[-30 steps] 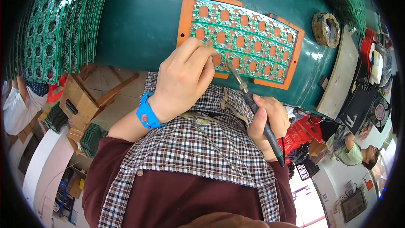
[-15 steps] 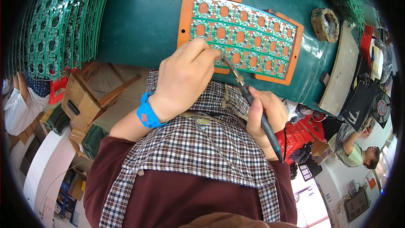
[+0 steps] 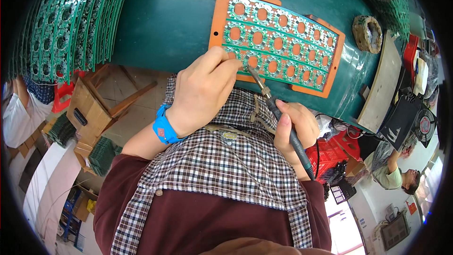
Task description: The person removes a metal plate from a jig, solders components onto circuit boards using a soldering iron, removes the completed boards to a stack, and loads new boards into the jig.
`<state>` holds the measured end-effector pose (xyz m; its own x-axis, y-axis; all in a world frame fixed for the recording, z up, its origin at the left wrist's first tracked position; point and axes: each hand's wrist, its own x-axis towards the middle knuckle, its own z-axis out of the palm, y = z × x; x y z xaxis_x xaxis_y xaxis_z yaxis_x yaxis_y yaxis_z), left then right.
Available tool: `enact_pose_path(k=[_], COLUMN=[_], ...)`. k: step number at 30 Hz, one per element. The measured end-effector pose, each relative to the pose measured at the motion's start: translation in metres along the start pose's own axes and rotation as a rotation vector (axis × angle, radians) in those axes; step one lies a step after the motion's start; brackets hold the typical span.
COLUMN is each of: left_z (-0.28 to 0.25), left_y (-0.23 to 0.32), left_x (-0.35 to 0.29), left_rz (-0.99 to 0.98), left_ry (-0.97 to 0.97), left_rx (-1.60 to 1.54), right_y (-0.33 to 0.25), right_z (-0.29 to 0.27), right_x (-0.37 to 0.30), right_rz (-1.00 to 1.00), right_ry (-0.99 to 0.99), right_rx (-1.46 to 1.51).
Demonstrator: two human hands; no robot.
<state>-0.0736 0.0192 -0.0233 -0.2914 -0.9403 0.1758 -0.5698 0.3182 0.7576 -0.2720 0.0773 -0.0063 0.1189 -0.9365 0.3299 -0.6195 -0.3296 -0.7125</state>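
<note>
A panel of green circuit boards [image 3: 279, 32] with rows of oval holes lies in an orange fixture [image 3: 217, 23] on the green tabletop. My right hand [image 3: 299, 125] grips a soldering iron [image 3: 278, 111] by its dark handle. The iron's metal tip points at the panel's nearest row, close to my left fingertips. My left hand [image 3: 205, 82], with a blue band [image 3: 165, 127] at the wrist, bends over the near left corner of the panel. Its thumb and forefinger are pinched together; what they hold is too small or hidden to tell.
Many green circuit panels [image 3: 71, 23] stand in a row on the left, with more panels [image 3: 382, 0] at the far right. A round brown holder [image 3: 367, 34] and a grey board [image 3: 380, 82] lie at the right. Beyond the near edge are a wooden stool [image 3: 101, 108] and red crates [image 3: 325, 158].
The fixture with its panel has shifted to the right relative to my hands. The view has also turned slightly. My left fingers stay pinched, and the iron stays in my right hand.
</note>
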Motion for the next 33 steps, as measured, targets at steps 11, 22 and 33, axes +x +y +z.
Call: enact_pose_path(k=[11,22,33], left_z=[0.003,-0.01,-0.014], left_y=[-0.011,-0.008,-0.019], left_x=[0.023,0.03,0.044], left_rz=[-0.018,-0.001,0.012], left_ry=[0.108,-0.01,0.132], left_rx=[0.075,0.112,0.063], right_y=[0.0,0.001,0.0], right_z=[0.005,0.011,0.004], right_x=[0.025,0.028,0.041], right_rz=[0.01,0.033,0.075], right_ry=[0.116,0.07,0.09], right_rx=[-0.035,0.008,-0.023])
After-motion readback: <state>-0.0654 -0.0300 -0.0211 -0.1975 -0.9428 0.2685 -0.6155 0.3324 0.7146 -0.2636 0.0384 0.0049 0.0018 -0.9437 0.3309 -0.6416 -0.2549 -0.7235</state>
